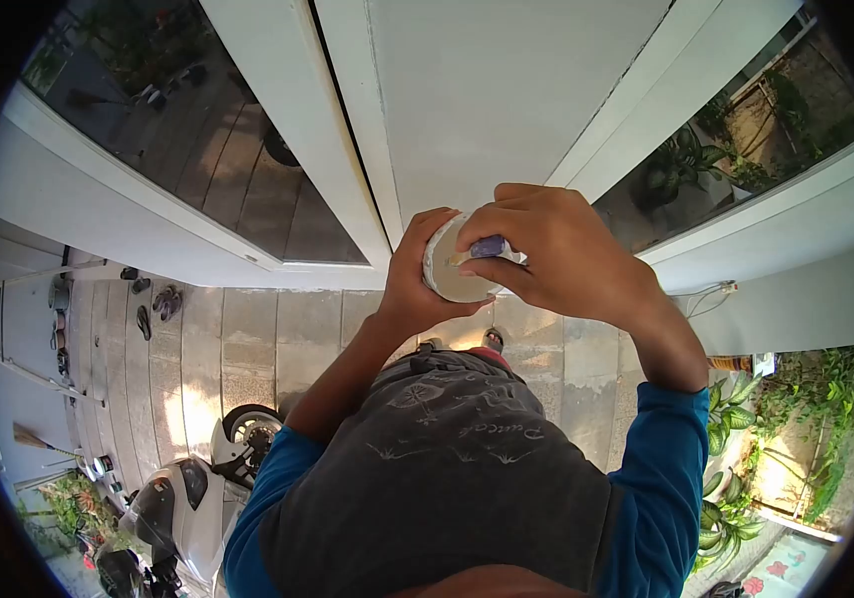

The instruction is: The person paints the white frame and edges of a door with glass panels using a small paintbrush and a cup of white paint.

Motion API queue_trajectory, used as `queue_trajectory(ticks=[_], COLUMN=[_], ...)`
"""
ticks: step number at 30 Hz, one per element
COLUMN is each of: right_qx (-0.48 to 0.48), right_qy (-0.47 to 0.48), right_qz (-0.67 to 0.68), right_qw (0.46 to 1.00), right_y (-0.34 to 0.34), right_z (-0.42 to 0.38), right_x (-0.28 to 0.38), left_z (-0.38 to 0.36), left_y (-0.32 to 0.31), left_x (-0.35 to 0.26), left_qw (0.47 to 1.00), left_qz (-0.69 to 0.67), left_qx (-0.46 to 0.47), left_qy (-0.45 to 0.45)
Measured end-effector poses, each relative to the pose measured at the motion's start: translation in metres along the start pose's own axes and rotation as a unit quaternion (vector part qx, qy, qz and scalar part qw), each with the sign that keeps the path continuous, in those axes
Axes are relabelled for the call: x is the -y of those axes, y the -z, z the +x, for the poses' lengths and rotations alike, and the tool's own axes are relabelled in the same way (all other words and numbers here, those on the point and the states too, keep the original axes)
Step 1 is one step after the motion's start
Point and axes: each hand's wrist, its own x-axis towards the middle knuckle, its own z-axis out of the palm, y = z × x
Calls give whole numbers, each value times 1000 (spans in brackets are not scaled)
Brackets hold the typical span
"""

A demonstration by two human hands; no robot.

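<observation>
In front of my chest, my left hand (409,274) is wrapped round a round tub (444,267) with a pale, off-white inside and a whitish rim. Over the tub's mouth, my right hand (546,244) pinches a small tool with a purple handle (488,247). The fingers cover most of this tool, and I cannot tell what kind its working end is. Its lower end overlaps the tub's inside in this view. Both hands are close to the light grey door panel.
A light grey door panel (497,90) rises ahead, with glass panes on both sides. Paving tiles (297,339) lie below. A parked scooter (187,503) stands at the lower left, and sandals (168,301) lie at the left. Plants (731,409) grow at the right.
</observation>
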Motion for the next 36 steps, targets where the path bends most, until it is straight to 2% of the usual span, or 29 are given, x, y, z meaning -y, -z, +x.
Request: queue_trajectory(ticks=[5, 11, 21, 24, 26, 27, 29, 30, 31, 33, 36], right_qx=[48, 75, 87, 72, -24, -24, -22, -80, -80, -151, -154], right_qy=[8, -5, -1, 8, 37, 39, -102, -101, -99, -131, -151], right_qz=[-48, -38, -66, -59, 20, 20, 104, 135, 136, 169, 175], right_qw=[998, 996, 994, 996, 999, 999, 989, 982, 983, 965, 960], right_y=[-8, -13, -23, -23, -19, -11, 10, 6, 5, 2, -6], right_z=[2, 5, 5, 4, 1, 0, -2, -6, -9, -15, -19], right_x=[7, 11, 13, 11, 7, 9, 18, 12, 9, 4, 2], left_z=[-6, -8, -13, -14, -15, -16, -18, -19, -20, -20, -18], left_y=[-2, 2, 7, 8, 8, 8, 9, 11, 11, 11, 9], left_x=[-1, -4, -9, -7, -2, 0, 3, 3, 5, 8, 9], left_qw=[1000, 999, 999, 998, 999, 999, 999, 999, 999, 999, 998], left_qz=[-8, -5, 15, 20, 2, 3, -7, -3, -1, -18, -19], left_qx=[-18, -24, -28, -32, -28, -30, -46, -41, -42, -40, -49], left_qy=[-24, -28, -36, -45, -23, -23, -6, 14, 14, 30, 34])
